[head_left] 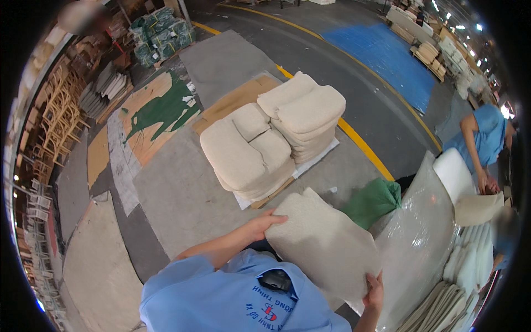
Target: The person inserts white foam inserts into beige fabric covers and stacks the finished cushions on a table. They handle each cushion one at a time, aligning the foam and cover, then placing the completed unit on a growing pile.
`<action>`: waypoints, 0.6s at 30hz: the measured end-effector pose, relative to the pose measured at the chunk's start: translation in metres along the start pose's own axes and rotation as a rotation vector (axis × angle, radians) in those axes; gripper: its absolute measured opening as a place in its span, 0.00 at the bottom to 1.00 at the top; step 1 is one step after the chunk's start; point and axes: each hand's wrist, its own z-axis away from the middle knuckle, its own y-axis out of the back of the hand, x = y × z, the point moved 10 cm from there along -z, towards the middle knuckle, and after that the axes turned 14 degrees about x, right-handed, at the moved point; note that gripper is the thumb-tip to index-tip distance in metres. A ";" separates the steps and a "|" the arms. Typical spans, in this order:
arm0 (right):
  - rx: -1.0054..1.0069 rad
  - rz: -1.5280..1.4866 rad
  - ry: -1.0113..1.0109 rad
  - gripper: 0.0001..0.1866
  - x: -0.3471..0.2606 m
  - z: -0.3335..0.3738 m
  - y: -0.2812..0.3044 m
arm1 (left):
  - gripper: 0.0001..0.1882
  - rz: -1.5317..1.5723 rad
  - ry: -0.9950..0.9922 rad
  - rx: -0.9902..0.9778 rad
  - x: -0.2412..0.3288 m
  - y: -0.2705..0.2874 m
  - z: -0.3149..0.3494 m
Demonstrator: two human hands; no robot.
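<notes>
Two hands on one beige cushion cover

Two stacks of beige cushions (271, 138) fill the middle of the floor ahead of me, resting on a low pallet with white sheeting under them; the right-hand stack is taller. Beyond them lie grey felt sheets (227, 61) and a blue tarp (387, 55) further off to the right, past a yellow floor line (359, 141).

Near my right side stands a big bundle wrapped in clear plastic film (420, 243), with white foam pads (470, 263) piled beside it. A green sack (373, 202) sits between that bundle and the pallet. At the far right a person in a blue shirt (484, 135) bends over a workpiece.

Close in front of me is the flat beige cushion cover (323, 243), held up just above my chest. My left hand (265, 223) grips its upper left edge, fingers spread over the fabric. My right hand (375, 290) pinches its lower right corner, fingers curled around the edge.
</notes>
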 end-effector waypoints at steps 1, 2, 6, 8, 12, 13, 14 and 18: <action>0.016 0.069 -0.026 0.40 0.006 -0.018 -0.021 | 0.38 0.084 -0.040 0.052 0.016 0.020 0.000; 0.041 0.091 -0.094 0.39 0.016 -0.035 -0.040 | 0.38 0.102 -0.089 0.073 0.033 0.032 0.000; -0.101 -0.011 -0.225 0.35 0.024 -0.093 -0.139 | 0.35 0.196 -0.253 0.190 0.104 0.071 0.004; -0.154 0.014 -0.151 0.33 0.000 -0.128 -0.182 | 0.34 0.329 -0.260 0.177 0.128 0.079 0.001; -0.309 -0.479 -0.046 0.30 -0.075 -0.175 -0.326 | 0.34 0.532 -0.266 0.046 0.143 0.086 -0.008; -0.346 -0.478 -0.052 0.29 -0.072 -0.181 -0.365 | 0.34 0.523 -0.273 0.005 0.142 0.081 -0.017; -0.381 -0.478 -0.062 0.29 -0.064 -0.186 -0.400 | 0.33 0.417 -0.284 -0.001 0.137 0.076 -0.026; -0.350 -0.207 -0.002 0.36 -0.042 -0.215 -0.494 | 0.30 -0.180 -0.338 -0.082 0.138 0.078 -0.056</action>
